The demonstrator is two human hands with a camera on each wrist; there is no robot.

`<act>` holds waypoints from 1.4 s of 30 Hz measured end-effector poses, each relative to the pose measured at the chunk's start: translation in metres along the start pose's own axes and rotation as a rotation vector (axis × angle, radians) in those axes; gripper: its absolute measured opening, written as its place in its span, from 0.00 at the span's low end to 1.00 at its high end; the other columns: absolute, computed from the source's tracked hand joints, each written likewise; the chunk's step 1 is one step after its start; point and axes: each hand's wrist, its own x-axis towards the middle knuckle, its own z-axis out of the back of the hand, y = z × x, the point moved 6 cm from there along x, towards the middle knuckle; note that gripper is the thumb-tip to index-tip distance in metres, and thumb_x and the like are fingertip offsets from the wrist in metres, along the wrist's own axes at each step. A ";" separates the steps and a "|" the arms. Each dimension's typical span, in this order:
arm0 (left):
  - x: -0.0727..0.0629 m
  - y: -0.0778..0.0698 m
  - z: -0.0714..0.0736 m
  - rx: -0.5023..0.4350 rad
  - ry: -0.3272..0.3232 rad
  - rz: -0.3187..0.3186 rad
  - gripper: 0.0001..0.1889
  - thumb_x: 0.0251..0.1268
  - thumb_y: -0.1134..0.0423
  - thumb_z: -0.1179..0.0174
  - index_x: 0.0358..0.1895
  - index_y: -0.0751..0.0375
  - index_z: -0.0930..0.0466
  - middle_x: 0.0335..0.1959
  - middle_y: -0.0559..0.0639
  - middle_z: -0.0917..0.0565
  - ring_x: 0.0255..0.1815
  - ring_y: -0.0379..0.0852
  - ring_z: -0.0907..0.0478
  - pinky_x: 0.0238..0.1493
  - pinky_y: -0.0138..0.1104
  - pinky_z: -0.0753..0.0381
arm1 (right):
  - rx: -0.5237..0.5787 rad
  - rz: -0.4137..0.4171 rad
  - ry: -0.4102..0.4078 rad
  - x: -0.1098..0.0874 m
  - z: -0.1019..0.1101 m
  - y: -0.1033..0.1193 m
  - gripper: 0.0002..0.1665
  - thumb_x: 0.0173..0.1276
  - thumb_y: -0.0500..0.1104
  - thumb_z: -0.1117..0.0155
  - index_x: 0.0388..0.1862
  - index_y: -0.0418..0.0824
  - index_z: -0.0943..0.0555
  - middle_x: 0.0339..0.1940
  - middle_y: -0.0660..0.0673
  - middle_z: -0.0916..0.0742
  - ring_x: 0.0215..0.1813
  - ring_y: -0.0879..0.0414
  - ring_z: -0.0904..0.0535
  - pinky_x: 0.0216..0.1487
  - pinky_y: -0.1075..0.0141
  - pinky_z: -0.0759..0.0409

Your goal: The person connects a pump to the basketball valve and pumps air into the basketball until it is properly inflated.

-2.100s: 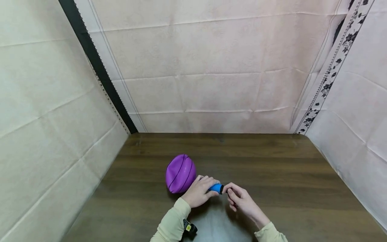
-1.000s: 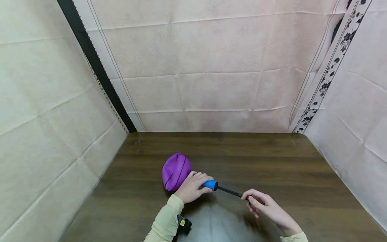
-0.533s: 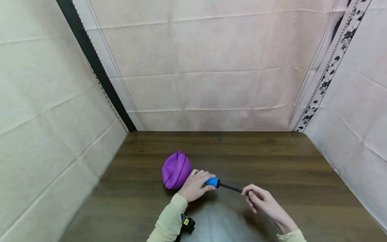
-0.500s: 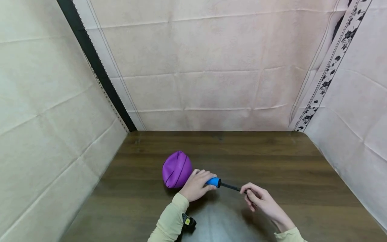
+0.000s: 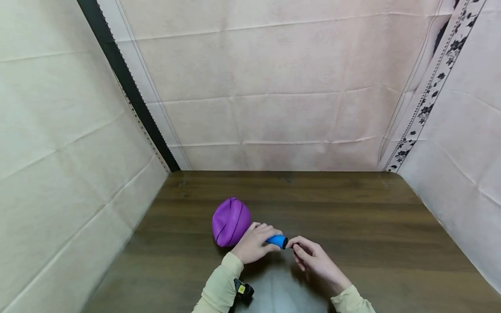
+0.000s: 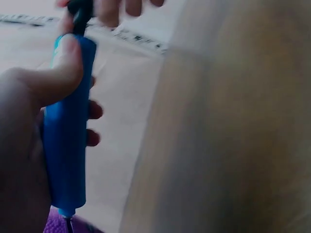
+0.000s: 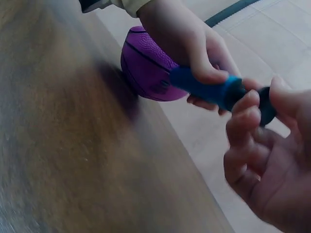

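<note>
A blue hand pump [image 6: 68,145] with a black end lies in my left hand [image 5: 255,244], fingers and thumb curled round its barrel. At the barrel's foot a thin needle runs to the purple ball [image 5: 231,222], which looks dented and partly slack, with black seam lines. My right hand [image 5: 315,261] pinches the pump's black handle [image 7: 266,108] between thumb and fingers. The handle sits close up against the barrel, so little of the rod shows. In the right wrist view the ball [image 7: 146,68] is just beyond the left hand.
A brown wooden table [image 5: 352,217] lies under the hands. Pale creased cloth walls [image 5: 274,87] rise behind it and on both sides. A small black wrist camera [image 5: 244,290] is strapped at the left sleeve.
My right hand drew the pump handle out to the right, baring the black rod, and has since pushed it back in toward the barrel. The left hand and ball shifted only slightly.
</note>
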 end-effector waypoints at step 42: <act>-0.004 -0.003 0.002 -0.049 -0.065 -0.055 0.20 0.61 0.46 0.38 0.55 0.45 0.21 0.45 0.37 0.16 0.47 0.36 0.23 0.57 0.36 0.33 | 0.050 -0.003 0.113 -0.006 -0.003 0.013 0.15 0.80 0.36 0.64 0.52 0.30 0.29 0.23 0.30 0.28 0.19 0.43 0.32 0.16 0.61 0.28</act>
